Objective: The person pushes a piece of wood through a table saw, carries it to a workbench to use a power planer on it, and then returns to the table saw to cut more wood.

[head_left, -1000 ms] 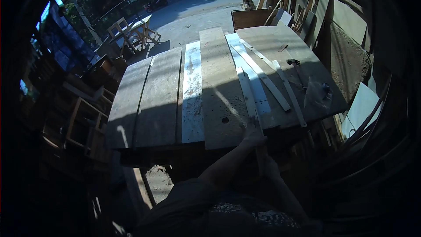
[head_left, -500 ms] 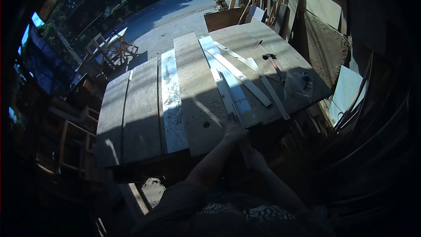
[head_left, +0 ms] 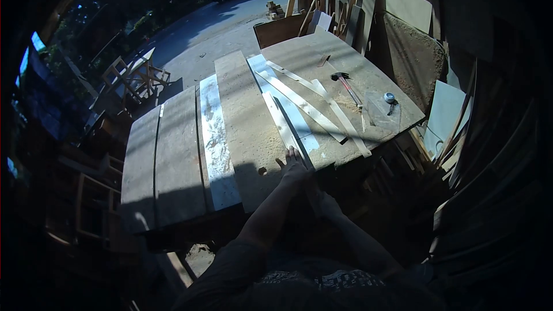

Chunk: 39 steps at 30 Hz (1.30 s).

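Note:
My left hand (head_left: 295, 168) lies on a long wooden strip (head_left: 279, 120) at the near edge of the worktable, its fingers spread and pressing down from the left. Closer to my body, my right hand (head_left: 328, 205) is closed around the strip's near end, which sticks out past the table edge in deep shade. The strip points away from me across the table, beside a thin dark upright edge whose kind I cannot make out. Loose pale wooden strips (head_left: 305, 106) lie just to the right.
On the worktable (head_left: 173, 138) are a hammer (head_left: 347, 87), a tape measure (head_left: 389, 98) and scattered sawdust. A small round hole (head_left: 262, 171) is near my left hand. Boards (head_left: 368, 11) lean at the back right. Wooden frames (head_left: 138, 78) stand left, beyond the table.
My view has shifted slightly, and the sunlit area reaches closer to me across the table. A dark car now shows on the road. Both hands stay on the strip.

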### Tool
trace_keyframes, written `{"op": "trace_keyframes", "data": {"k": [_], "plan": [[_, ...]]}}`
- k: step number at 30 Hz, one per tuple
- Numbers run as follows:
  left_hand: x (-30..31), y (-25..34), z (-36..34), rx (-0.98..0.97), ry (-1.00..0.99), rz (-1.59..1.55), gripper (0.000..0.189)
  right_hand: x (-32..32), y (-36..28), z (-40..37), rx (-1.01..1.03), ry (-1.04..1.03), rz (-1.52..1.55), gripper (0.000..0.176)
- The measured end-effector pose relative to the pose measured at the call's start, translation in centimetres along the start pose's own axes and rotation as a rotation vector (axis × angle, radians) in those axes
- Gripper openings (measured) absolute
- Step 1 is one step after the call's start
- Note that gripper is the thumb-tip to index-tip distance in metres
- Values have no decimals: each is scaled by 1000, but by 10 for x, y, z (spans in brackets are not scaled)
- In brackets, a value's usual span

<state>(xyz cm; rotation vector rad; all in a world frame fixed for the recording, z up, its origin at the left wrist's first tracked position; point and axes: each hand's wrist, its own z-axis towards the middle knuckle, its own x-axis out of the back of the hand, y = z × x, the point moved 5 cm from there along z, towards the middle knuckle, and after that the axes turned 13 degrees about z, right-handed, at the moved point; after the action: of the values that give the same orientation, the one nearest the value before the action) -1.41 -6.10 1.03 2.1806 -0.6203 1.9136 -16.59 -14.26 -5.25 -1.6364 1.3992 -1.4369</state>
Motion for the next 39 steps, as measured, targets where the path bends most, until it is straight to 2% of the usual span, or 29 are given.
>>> {"op": "trace_keyframes", "data": {"k": [1, 3, 6, 9, 15, 19, 21, 25, 30, 34, 37, 39], "plan": [[-3, -1, 5, 11, -23, -31, 99, -2, 5, 6, 0, 5, 1, 65], [-5, -3, 12, 20, -76, -41, 100, -6, 5, 14, 12, -16, -72, 50], [-9, -8, 24, 18, -83, 16, 101, 2, -11, 10, -99, -30, 27, 55], [-3, -10, 29, 26, -99, 14, 103, 7, -25, 7, -120, 14, 59, 56], [5, -17, 31, -3, -53, 6, 100, 2, -20, 23, -82, 24, -15, 59], [4, -11, 14, 7, -57, -19, 91, -2, -15, 39, -88, -3, -13, 57], [-5, -6, 2, -16, -38, -12, 82, -4, -12, 45, -71, -2, -49, 63], [-10, -8, -1, -20, -24, -60, 77, -2, -21, 48, -87, 34, 3, 65], [0, -14, 13, -27, -68, -59, 75, -6, -21, 62, -10, 43, -21, 66], [2, -13, 16, -5, -102, -34, 76, -9, -16, 75, -35, -6, -51, 64], [3, -13, 16, 12, -115, -24, 75, -5, -23, 61, -16, 84, -67, 60], [3, -13, 15, 33, -106, -16, 75, 9, -57, 29, 297, 286, -368, 52]]}}
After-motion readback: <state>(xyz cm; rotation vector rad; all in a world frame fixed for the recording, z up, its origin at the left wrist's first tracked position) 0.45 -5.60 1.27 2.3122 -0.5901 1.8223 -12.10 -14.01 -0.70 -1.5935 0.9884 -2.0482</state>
